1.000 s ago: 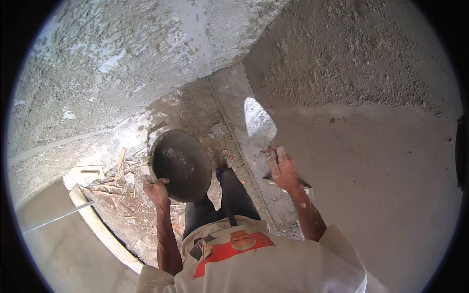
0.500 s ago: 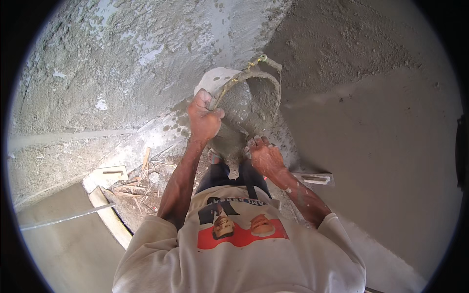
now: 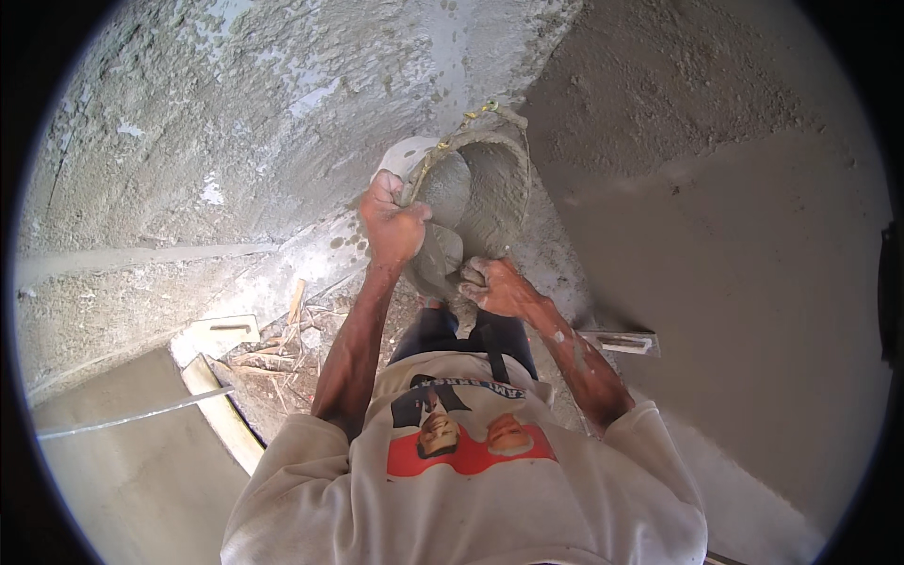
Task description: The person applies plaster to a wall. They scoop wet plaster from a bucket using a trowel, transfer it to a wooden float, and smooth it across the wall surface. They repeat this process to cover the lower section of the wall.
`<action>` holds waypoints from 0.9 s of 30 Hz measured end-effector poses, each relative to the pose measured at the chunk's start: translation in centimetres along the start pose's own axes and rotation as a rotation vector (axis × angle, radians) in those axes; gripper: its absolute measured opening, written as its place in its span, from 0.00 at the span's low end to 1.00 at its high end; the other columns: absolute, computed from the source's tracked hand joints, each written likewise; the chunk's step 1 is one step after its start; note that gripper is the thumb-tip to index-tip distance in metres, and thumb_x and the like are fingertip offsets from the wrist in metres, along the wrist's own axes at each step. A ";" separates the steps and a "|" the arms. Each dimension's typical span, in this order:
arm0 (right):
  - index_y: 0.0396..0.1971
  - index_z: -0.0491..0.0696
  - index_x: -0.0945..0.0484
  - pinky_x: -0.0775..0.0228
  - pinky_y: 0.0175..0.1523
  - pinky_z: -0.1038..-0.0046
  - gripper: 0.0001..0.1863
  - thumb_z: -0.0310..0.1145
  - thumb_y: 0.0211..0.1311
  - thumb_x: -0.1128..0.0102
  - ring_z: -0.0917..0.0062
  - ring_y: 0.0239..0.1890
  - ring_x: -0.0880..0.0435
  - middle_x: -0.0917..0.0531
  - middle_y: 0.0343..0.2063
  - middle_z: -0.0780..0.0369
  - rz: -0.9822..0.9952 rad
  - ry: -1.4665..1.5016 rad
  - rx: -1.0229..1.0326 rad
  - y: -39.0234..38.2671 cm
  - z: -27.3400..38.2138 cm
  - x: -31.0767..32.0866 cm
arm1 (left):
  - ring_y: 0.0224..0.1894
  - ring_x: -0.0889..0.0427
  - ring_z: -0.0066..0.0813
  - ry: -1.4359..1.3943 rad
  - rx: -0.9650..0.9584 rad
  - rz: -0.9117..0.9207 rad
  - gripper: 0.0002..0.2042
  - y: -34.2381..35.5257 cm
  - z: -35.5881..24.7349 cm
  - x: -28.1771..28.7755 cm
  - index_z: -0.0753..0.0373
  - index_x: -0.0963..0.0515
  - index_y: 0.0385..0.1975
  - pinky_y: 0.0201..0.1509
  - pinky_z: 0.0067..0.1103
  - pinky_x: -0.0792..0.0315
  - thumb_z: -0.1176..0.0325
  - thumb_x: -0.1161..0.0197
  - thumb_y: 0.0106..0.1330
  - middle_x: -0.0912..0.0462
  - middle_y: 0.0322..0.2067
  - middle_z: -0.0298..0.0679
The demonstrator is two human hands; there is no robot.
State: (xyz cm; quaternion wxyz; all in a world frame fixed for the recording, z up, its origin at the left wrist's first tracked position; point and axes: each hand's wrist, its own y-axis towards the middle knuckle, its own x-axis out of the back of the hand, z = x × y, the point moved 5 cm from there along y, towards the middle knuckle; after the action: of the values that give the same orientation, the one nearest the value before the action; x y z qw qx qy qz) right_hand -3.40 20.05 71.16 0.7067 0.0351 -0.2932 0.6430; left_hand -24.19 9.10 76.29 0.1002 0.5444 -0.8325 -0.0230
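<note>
A mortar-coated bucket (image 3: 504,193) is tipped so that its open mouth faces me, with wet grey mortar smeared inside. My left hand (image 3: 394,224) is closed around the left side of its rim. Just below the mouth, my right hand (image 3: 499,286) has its fingers curled around the handle end of a trowel. The trowel's mortar-covered blade (image 3: 433,262) slants up toward the bucket's lower lip; the handle itself is hidden by my fingers.
Rough plastered wall (image 3: 282,122) rises on the far left, and smoother wet mortar surface (image 3: 734,282) spreads on the right. A float (image 3: 620,342) lies by my right forearm, another float (image 3: 226,330) at left near wood scraps (image 3: 268,360) and a wooden board (image 3: 221,414).
My right hand has moved up closer to the bucket mouth and turned, bringing the trowel with it. The bucket has shifted slightly left, while my left hand keeps its grip.
</note>
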 end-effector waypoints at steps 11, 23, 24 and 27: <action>0.44 0.41 0.19 0.20 0.49 0.48 0.21 0.47 0.72 0.38 0.44 0.39 0.10 0.11 0.31 0.44 -0.018 -0.361 0.060 4.4 -7.4 -2.8 | 0.28 0.34 0.15 -0.095 0.423 -0.489 0.19 -6.0 8.1 5.2 0.55 0.33 0.26 0.36 0.16 0.36 0.84 0.27 0.62 0.30 0.25 0.23; 0.43 0.41 0.18 0.35 0.17 0.73 0.14 0.39 0.74 0.35 0.81 0.15 0.24 0.20 0.22 0.62 0.608 0.905 -0.598 15.2 -23.4 8.8 | 0.36 0.18 0.35 0.134 0.847 -0.938 0.19 -18.6 20.3 7.9 0.68 0.22 0.37 0.45 0.31 0.19 0.86 0.36 0.41 0.16 0.39 0.41; 0.44 0.42 0.17 0.36 0.15 0.75 0.15 0.41 0.73 0.34 0.83 0.14 0.27 0.20 0.22 0.64 0.406 0.781 -0.738 17.1 -26.6 12.9 | 0.36 0.18 0.35 0.136 0.864 -0.944 0.18 -19.7 21.0 8.2 0.67 0.23 0.36 0.45 0.31 0.19 0.86 0.36 0.41 0.16 0.39 0.41; 0.43 0.45 0.18 0.26 0.26 0.73 0.15 0.43 0.74 0.36 0.82 0.23 0.23 0.21 0.22 0.65 -0.436 0.602 -0.548 15.5 -36.3 28.2 | 0.35 0.19 0.33 0.108 0.898 -0.881 0.17 -20.0 22.5 6.7 0.65 0.24 0.34 0.43 0.31 0.20 0.86 0.37 0.41 0.17 0.37 0.40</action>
State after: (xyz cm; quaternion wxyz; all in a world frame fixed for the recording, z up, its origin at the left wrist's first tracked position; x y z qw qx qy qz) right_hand -4.34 63.18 49.08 0.8623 -0.2805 -0.2196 0.3598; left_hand -13.06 -6.73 52.25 -0.1153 0.8255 -0.4524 0.3171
